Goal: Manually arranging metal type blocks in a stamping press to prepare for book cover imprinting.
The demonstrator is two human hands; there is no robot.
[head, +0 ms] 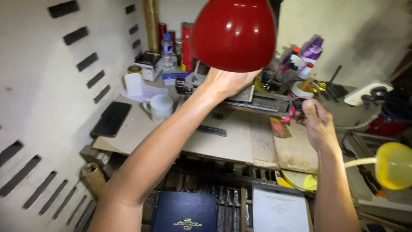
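- Head view: left hand [227,81] cups the red lamp shade [234,32] from below, fingers spread on its rim; the shade's long axis runs upright, above the table [231,141].
- Right hand [317,124] has its fingers closed around a small dark tool [299,103] by the metal machine [262,101].
- White mug [162,106] and black phone [111,119] lie left.

I see a pale wall [51,107] with dark slots on the left, a plain stained wall [343,30] behind, and a cluttered wooden workbench [231,141] under dim, warm light.
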